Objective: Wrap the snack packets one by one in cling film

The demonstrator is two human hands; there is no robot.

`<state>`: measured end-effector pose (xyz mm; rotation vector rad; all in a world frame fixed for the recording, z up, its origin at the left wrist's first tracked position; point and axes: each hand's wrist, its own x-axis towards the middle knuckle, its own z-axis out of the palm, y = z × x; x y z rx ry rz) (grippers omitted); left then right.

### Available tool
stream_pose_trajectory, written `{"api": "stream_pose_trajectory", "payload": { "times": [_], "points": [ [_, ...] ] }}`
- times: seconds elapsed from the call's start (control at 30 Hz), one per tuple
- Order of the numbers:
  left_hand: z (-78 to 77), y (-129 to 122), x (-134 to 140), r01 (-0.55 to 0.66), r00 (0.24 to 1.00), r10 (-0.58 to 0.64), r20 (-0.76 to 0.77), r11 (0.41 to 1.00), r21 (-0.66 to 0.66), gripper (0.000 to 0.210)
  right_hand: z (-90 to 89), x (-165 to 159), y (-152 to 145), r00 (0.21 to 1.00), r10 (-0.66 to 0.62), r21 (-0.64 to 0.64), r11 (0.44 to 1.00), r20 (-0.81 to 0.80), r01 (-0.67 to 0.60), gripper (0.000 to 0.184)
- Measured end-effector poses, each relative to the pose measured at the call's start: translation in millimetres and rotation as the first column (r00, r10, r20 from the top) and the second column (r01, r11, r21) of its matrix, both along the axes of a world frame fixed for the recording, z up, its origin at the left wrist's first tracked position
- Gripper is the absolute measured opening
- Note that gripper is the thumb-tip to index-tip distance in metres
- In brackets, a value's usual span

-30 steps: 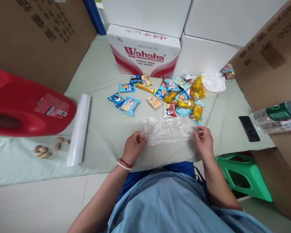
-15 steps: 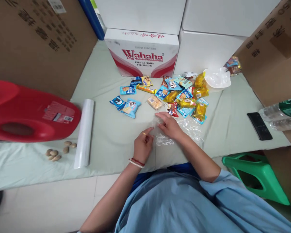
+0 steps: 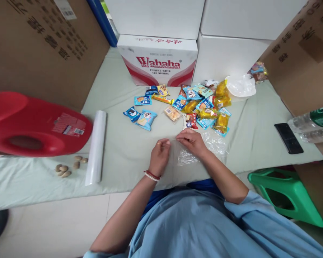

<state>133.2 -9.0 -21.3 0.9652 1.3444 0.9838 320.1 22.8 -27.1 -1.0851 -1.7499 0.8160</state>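
Note:
Thin, crinkled clear plastic film (image 3: 215, 145) lies on the cloth-covered table by my right hand and runs faintly between my two hands. My left hand (image 3: 160, 154) is closed in a pinch at the film's left edge, thumb against fingertips. Opposite it, my right hand (image 3: 193, 142) also pinches the film, its wrist above the crumpled part. Whether the film is a bag or a loose sheet I cannot tell. Just beyond my hands are a wrapped cracker-like snack (image 3: 172, 113) and a red-and-white snack packet (image 3: 190, 121).
Several yellow (image 3: 220, 123) and blue (image 3: 146, 119) snack packets lie farther back, before a Wahaha box (image 3: 158, 62). A white bowl (image 3: 240, 91) and black phone (image 3: 288, 138) are rightward. Leftward are a white roll (image 3: 96, 147), red jug (image 3: 43, 143) and several nuts (image 3: 63, 169).
My hands have drawn slightly apart, and my right hand has shifted right and nearer to me. Both sets of fingers have closed into tighter pinches. The view has shifted slightly.

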Motion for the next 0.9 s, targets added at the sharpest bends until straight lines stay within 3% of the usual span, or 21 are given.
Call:
{"api": "stream_pose_trajectory", "payload": {
  "times": [0.13,0.3,0.47,0.63,0.7,0.83,0.9],
  "points": [
    [-2.2,10,8,0.09,0.99,-0.088,0.112,0.996,-0.014,0.041,4.1,1,-5,0.996,0.042,0.053,0.998,0.078,-0.047,0.027],
    [-5.0,15,9,0.016,0.989,-0.013,0.148,1.0,-0.023,0.037,19.0,13,-29,0.978,-0.037,0.078,0.997,0.208,0.022,0.026],
    [-6.4,22,0,-0.088,0.983,0.093,0.157,0.995,-0.04,0.031,33.8,36,-85,0.937,-0.188,0.197,0.971,0.293,0.133,0.024],
    [-10.3,35,-10,-0.225,0.958,0.235,0.166,0.971,-0.08,0.03,30.2,46,-155,0.858,-0.303,0.288,0.938,0.414,0.193,0.024],
    [-10.6,38,-14,-0.25,0.948,0.265,0.177,0.963,-0.101,0.03,24.1,42,-177,0.846,-0.295,0.27,0.945,0.445,0.188,0.024],
    [-6.9,35,-22,-0.239,0.944,0.261,0.202,0.963,-0.127,0.03,18.2,33,-196,0.902,-0.132,0.1,0.99,0.411,0.099,0.018],
    [-4.4,30,-26,-0.204,0.954,0.225,0.199,0.972,-0.119,0.031,21.3,33,-189,0.934,-0.196,-0.018,0.977,0.298,0.211,0.019]
  ]
}}
